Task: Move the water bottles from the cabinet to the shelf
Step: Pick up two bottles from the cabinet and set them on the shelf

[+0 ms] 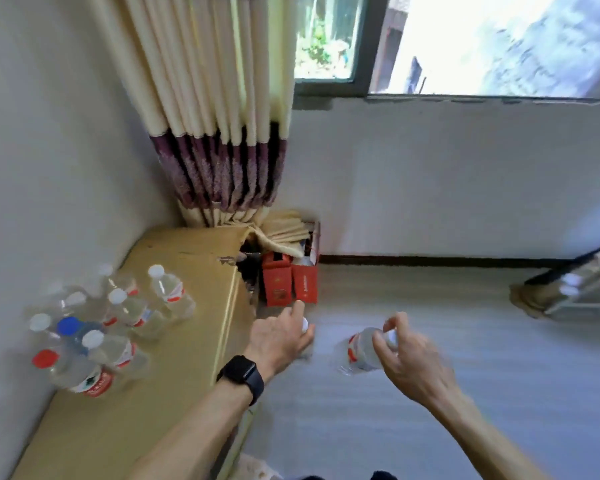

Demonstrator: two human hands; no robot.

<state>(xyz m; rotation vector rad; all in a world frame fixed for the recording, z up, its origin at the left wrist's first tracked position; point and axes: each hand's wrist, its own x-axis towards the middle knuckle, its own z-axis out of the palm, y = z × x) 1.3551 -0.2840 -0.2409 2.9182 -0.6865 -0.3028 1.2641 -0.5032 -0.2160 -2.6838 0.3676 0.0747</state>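
Daylight pours through the window (465, 43) above a white wall (447, 174), a cream-and-purple curtain (219, 133) hanging towards the grey floor (430, 427).

Clear smooth plastic water bottles (168, 292); glossy tan wooden cabinet top (187, 341); pleated cream-and-purple cloth curtain (215, 133); 2 red cardboard boxes (288, 282), slightly shiny.

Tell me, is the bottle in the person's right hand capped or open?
Capped. The right hand grips the bottle near its top, and a white cap shows between the fingers.

Yellow cabinet (136, 410) carries perhaps nine water bottles (168, 292).
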